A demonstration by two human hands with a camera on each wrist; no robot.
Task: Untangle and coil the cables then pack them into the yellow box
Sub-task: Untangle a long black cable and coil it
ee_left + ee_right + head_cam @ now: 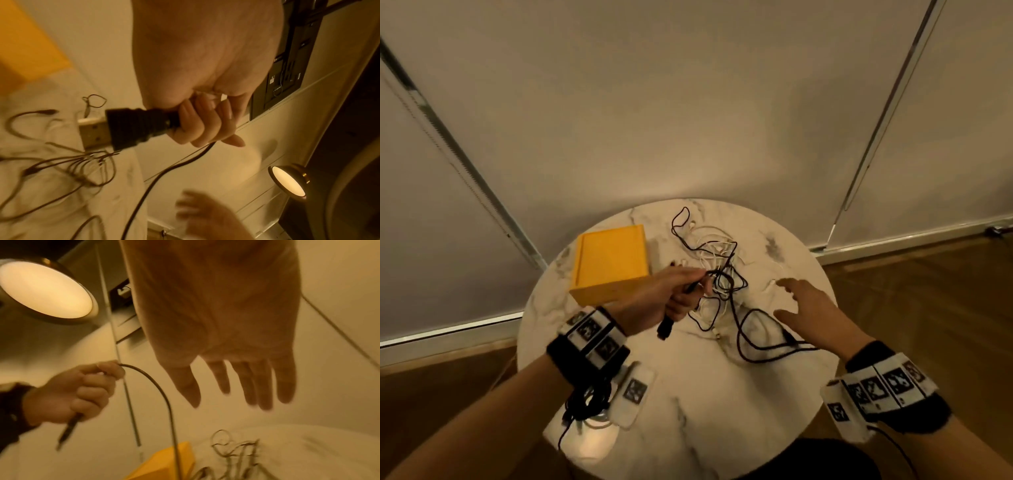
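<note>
A tangle of black and white cables [717,270] lies across the round marble table [722,394]. My left hand [681,291] is raised above the table beside the yellow box [611,262] and grips a black cable just behind its USB plug [127,128], with the plug sticking out below the fist [82,391]. The cable [162,394] arcs from the fist down into the tangle. My right hand [804,308] hovers over the right part of the tangle with fingers [248,386] spread and straight, holding nothing. The box [164,465] is closed.
A coiled black cable [589,399] and a white marker tag [633,394] lie at the table's near left edge. White curtains hang behind the table, and wooden floor surrounds it. A round lit lamp [43,292] shows in the wrist views.
</note>
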